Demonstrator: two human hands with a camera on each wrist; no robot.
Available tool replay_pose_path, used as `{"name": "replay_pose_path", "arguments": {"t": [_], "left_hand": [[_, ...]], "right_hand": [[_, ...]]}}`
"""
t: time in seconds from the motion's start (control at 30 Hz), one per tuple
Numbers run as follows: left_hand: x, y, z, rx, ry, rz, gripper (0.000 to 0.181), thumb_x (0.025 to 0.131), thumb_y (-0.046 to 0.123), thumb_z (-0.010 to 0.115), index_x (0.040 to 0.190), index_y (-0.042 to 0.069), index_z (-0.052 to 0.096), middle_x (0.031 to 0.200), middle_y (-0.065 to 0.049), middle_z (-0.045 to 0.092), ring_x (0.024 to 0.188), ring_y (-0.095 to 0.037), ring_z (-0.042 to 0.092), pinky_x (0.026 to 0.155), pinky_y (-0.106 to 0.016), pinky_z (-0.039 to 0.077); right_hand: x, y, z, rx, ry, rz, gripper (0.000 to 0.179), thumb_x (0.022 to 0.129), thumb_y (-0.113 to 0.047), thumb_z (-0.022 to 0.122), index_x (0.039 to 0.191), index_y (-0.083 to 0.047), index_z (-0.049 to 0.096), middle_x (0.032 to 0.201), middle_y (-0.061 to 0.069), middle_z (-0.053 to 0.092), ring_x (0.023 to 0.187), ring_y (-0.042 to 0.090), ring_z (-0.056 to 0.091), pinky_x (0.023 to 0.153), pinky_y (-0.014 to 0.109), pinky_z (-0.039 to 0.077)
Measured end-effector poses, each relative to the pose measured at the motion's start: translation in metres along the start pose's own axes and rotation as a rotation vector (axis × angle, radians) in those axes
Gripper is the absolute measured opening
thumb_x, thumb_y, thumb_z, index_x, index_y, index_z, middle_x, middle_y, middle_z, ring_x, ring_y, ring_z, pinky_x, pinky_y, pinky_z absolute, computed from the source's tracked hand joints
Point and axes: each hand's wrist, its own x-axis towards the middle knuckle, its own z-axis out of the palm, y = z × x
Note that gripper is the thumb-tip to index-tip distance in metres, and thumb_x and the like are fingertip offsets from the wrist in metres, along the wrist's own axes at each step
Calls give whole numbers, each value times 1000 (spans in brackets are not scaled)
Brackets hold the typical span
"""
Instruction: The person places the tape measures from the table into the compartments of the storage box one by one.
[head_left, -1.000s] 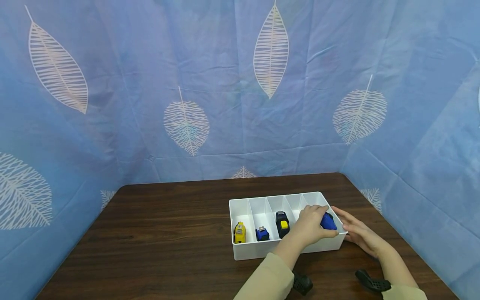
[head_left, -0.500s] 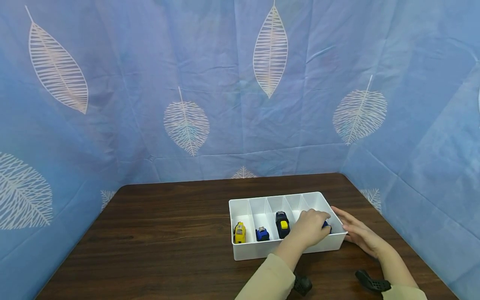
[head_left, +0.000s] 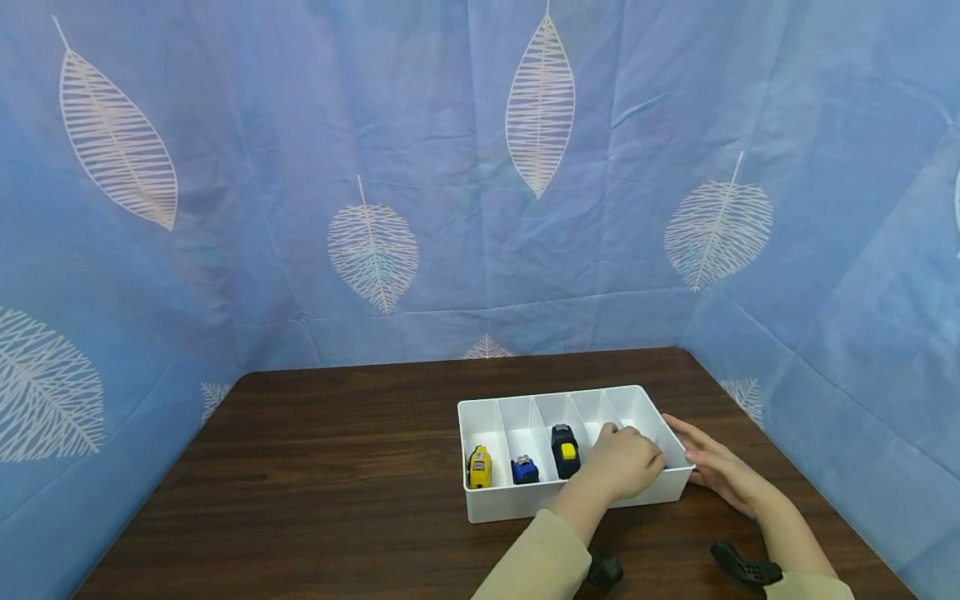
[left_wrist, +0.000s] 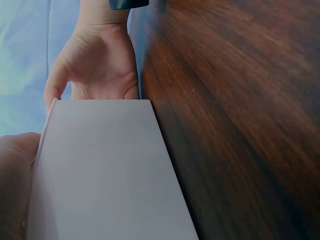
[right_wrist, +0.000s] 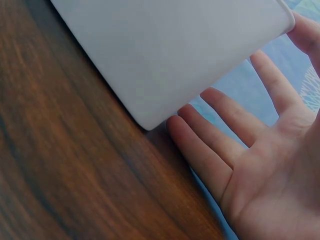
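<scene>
A white box (head_left: 525,503) with several compartments stands on the table. My left hand (head_left: 622,462) reaches over its front wall into the rightmost compartment, fingers bent downward around a blue tape measure that the hand now almost wholly hides. In the left wrist view, part of my left hand (left_wrist: 15,175) shows by the rim. My right hand (head_left: 723,475) rests against the box's right end, its fingers fairly straight and spread in the right wrist view. Other compartments hold a yellow tape measure (head_left: 479,467), a small blue-and-black tape measure (head_left: 525,470) and a black-and-yellow one (head_left: 566,452).
The dark wooden table (head_left: 315,467) extends far to the left of the box. A blue curtain with leaf prints (head_left: 450,167) encloses the back and sides. Black straps (head_left: 746,567) sit at the wrists.
My left hand has lowered the blue tape measure into the rightmost compartment, and it has gone from plain view to hidden. My right hand and the box have stayed put.
</scene>
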Motion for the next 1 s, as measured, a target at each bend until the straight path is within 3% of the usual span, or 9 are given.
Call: {"name": "replay_pose_path", "arguments": {"t": [0.17, 0.3, 0.63, 1.0], "left_hand": [[-1, -1, 0, 7, 24, 19, 34, 101, 39, 43, 85, 33, 72, 89, 24, 65, 93, 3, 53, 84, -28, 36], [0, -1, 1, 6, 26, 36, 32, 101, 39, 42, 94, 36, 73, 95, 26, 65, 95, 4, 53, 86, -30, 36], [-4, -2, -4, -10, -27, 49, 33, 102, 43, 39, 117, 38, 68, 118, 25, 60, 116, 4, 46, 101, -36, 32], [-5, -5, -4, 23, -67, 69, 35, 100, 48, 40, 123, 37, 64, 126, 24, 56, 122, 3, 41, 105, -40, 28]], "right_hand": [[2, 0, 0, -3, 8, 16, 56, 103, -13, 27, 155, -16, 6, 141, -25, 26, 121, 3, 46, 94, 43, 37], [1, 1, 0, 3, 6, 20, 56, 103, -13, 27, 155, -16, 6, 141, -25, 27, 121, 4, 46, 94, 43, 37], [1, 0, 0, 12, 4, 25, 56, 103, -14, 27, 155, -15, 5, 141, -24, 30, 121, 5, 47, 94, 43, 38], [3, -1, 0, -16, 7, 7, 57, 102, -11, 27, 155, -14, 7, 141, -22, 30, 121, 5, 47, 93, 44, 38]]}}
